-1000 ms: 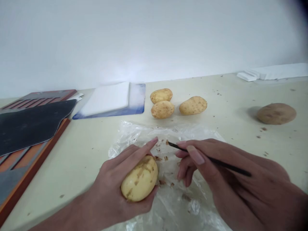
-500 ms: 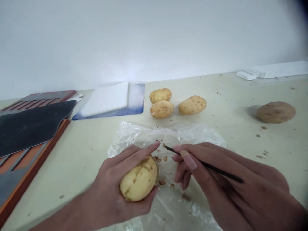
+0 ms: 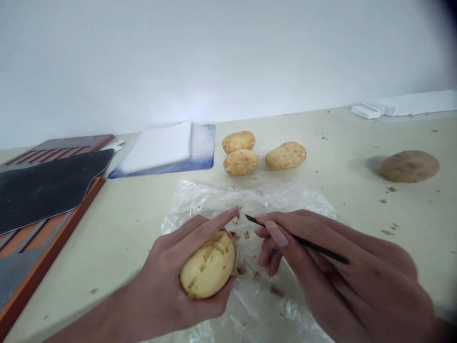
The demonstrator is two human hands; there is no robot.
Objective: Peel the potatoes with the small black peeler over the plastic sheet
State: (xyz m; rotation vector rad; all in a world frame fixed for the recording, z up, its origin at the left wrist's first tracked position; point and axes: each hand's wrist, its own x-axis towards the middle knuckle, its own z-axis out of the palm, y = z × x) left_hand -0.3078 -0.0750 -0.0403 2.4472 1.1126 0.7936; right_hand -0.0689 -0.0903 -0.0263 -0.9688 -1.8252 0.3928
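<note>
A partly peeled potato (image 3: 207, 267), pale yellow with brown skin patches, rests in my left hand (image 3: 167, 281). The fingers wrap round it from the left, and the index finger stretches out past its top. In my right hand (image 3: 321, 267) is a thin black pointed tool (image 3: 307, 243), pinched between thumb and fingertips like a pen. Its slanted tip points left, a short gap from my left index fingertip and apart from the potato. Under both hands lies a crumpled clear plastic sheet (image 3: 193, 194), with brown peel scraps (image 3: 241, 270) on it.
Beyond the sheet are two potatoes side by side (image 3: 240, 162) and a third potato (image 3: 286, 156). A browner potato (image 3: 410, 166) lies right. At left are a white pad (image 3: 160, 145) on a blue-edged board (image 3: 200, 164) and a black mat (image 3: 46, 186) over an orange-grey panel (image 3: 71, 228).
The small scrap at the tool's tip no longer shows there. My left index fingertip has shifted slightly up and right, and my right hand a little left. The potato stays in my left hand.
</note>
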